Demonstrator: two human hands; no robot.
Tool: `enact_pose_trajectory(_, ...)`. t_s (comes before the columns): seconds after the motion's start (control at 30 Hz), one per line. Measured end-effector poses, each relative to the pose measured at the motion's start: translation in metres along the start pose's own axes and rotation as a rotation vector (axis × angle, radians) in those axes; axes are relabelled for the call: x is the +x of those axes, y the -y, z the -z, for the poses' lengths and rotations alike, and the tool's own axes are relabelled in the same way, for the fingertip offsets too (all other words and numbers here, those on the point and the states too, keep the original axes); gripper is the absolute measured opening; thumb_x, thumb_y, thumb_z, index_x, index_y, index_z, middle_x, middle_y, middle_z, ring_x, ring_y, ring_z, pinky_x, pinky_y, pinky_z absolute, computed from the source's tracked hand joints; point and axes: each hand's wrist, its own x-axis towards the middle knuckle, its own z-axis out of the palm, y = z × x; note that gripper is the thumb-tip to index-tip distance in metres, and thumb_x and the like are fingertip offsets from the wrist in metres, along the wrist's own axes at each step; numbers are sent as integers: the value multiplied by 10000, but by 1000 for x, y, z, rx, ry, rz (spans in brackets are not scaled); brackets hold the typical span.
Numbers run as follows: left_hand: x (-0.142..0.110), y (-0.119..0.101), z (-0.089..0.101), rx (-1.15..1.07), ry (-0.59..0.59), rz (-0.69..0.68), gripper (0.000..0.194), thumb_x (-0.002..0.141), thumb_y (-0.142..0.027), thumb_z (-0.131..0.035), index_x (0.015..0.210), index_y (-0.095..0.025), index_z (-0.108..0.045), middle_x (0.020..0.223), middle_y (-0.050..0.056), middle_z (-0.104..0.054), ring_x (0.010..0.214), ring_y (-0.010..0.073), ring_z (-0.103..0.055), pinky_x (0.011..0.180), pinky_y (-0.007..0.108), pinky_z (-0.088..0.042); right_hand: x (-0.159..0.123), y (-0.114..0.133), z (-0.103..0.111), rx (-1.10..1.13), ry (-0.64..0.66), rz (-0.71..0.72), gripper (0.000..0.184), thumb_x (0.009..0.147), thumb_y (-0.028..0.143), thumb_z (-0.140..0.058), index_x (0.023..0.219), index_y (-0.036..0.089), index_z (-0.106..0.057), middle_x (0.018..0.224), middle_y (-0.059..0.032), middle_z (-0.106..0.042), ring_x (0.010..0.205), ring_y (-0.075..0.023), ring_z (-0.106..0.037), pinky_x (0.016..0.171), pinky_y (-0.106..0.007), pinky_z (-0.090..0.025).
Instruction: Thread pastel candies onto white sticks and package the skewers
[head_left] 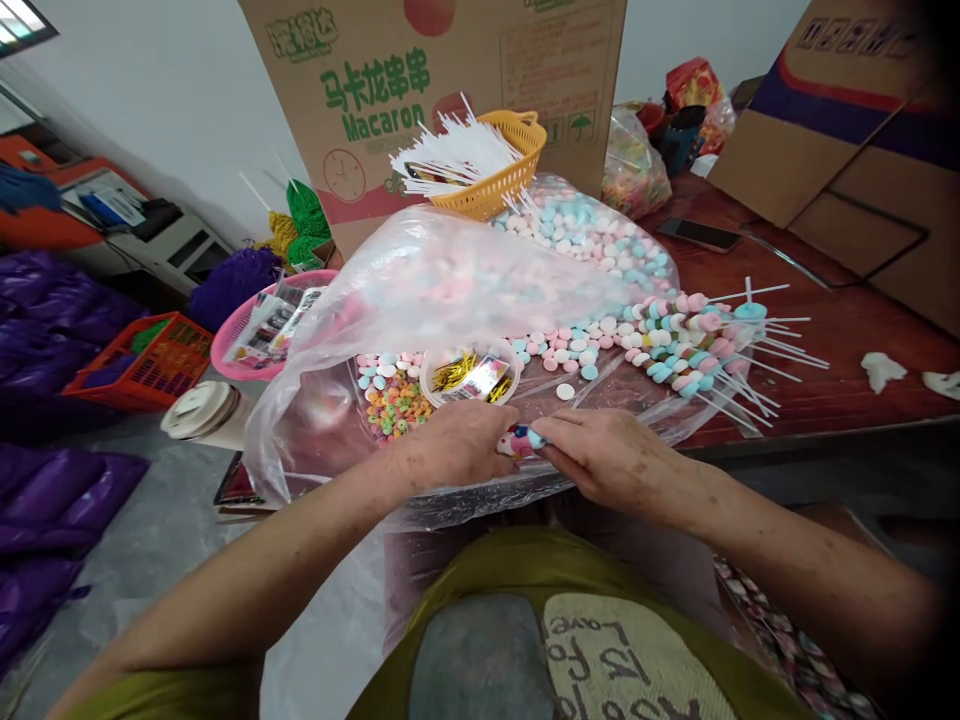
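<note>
My left hand (463, 442) and my right hand (604, 452) meet at the near edge of the table, fingers closed on a candy skewer (519, 441). Only a short pink, white and dark blue stretch of it shows between them, with a light blue piece at my right fingertips. Its stick is hidden. Just beyond sits a white tub (471, 372) of gold twist ties and a printed packet. Left of the tub lie small ring candies (396, 406). Pink, white and blue button candies (566, 347) spread behind it. Finished-looking candy skewers (686, 345) are piled at the right.
Clear plastic sheeting (450, 270) covers much of the work area. A yellow basket (491, 170) of white sticks stands behind, before a large carton (450, 60). At left are a pink basket (225, 335) and paper cups (202, 412). A phone (699, 235) lies at right.
</note>
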Motion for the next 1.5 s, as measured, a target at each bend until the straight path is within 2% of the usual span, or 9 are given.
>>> enact_pose_trajectory(0.4,-1,11,-18,223,-346,-306,282,908,-349,-402,1021,-154,-572,850,80,-656,879,210,-604,762,329,-416,4,-7,15,353,174,-183,283,891,326,-396,727,161,-556,626,-1,-547,583,-118,-468,546,-247,-297)
enact_pose_trajectory(0.53,6,7,-16,198,-257,-208,276,872,-358,-461,1001,-149,-587,831,88,-660,826,223,-614,718,321,-433,5,0,14,189,88,-137,256,903,298,-380,777,157,-553,720,-47,-596,638,-149,-517,575,-269,-331)
enact_pose_trajectory(0.7,4,8,-4,-70,-163,-64,233,780,-381,-575,922,-203,-627,803,22,-658,745,172,-601,640,247,-416,-12,-11,31,-112,-153,-78,463,841,396,-495,1219,132,-449,1033,-153,-610,888,-272,-574,689,-342,-394)
enact_pose_trajectory(0.83,-2,6,6,-288,-123,-18,280,792,-459,-542,901,-221,-640,733,-25,-629,660,129,-557,574,213,-375,-26,-28,36,-80,-131,-30,219,874,229,-395,955,183,-593,814,-83,-648,741,-206,-580,651,-302,-373)
enact_pose_trajectory(1.03,7,0,5,-320,-18,-98,258,744,-358,-612,969,-234,-636,689,-43,-611,664,127,-552,609,211,-391,-18,-24,26,-35,-76,7,244,864,168,-351,737,176,-559,729,-69,-616,691,-180,-522,623,-287,-320)
enact_pose_trajectory(1.2,15,4,2,-329,41,-202,583,692,-390,-679,1223,-239,-490,979,9,-644,796,161,-591,704,250,-433,-10,-22,23,10,13,-58,250,880,210,-347,672,182,-483,650,-41,-551,617,-158,-465,576,-281,-268)
enact_pose_trajectory(1.3,9,8,3,-135,-34,-104,839,637,-486,-702,1338,-207,-335,1024,70,-635,894,229,-597,772,315,-440,-12,-31,23,176,10,-135,284,902,259,-321,647,192,-428,618,-10,-500,578,-134,-433,556,-261,-278)
enact_pose_trajectory(1.4,-1,14,3,144,-124,44,563,715,-434,-637,1188,-173,-481,953,96,-648,960,275,-582,842,372,-411,-16,-41,25,323,11,-173,301,911,305,-315,640,201,-392,603,12,-461,573,-123,-427,552,-243,-301)
enact_pose_trajectory(1.5,-7,22,3,-11,-4,-31,212,849,-301,-465,994,-189,-572,936,58,-649,896,198,-588,784,288,-424,-19,-45,27,336,17,-152,312,913,318,-319,629,204,-374,584,21,-433,559,-121,-408,543,-243,-294)
